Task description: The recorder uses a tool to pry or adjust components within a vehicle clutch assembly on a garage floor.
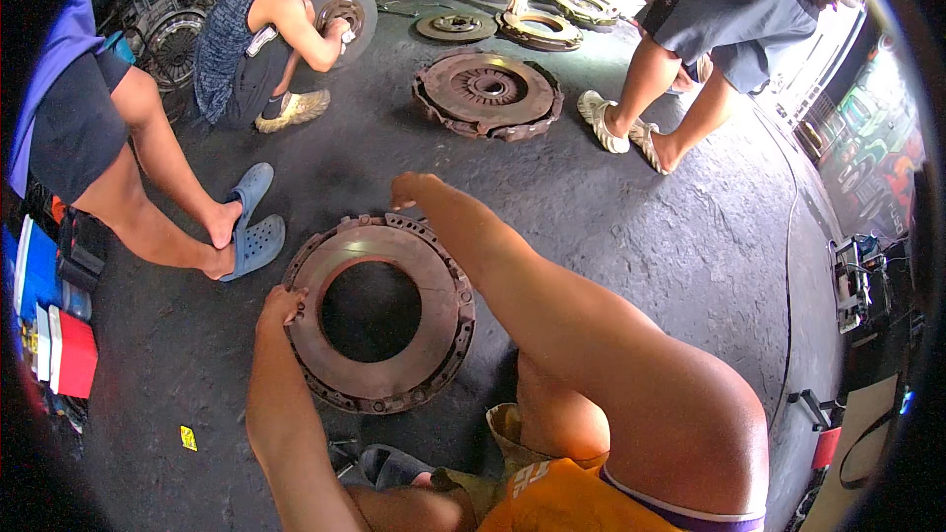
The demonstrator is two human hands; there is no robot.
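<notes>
In front of me a rust-brown clutch pressure plate (434, 291) lies on the dark floor. It is a wide ring with a large round opening and bolt holes along its outer rim. My left hand (284, 306) is closed on the ring's left edge, thumb over the top. Stretched across to the far side, my right hand (415, 189) is just beyond the ring's upper rim. Its fingers are curled downward and pressed together; whatever they may hold is hidden.
Another clutch cover (490, 94) lies farther ahead, with more discs (540, 29) behind it. A person in blue clogs (258, 230) stands left; another in pale clogs (603, 121) stands right. Someone crouches holding a disc (345, 22). A red-and-white box (74, 355) sits at left.
</notes>
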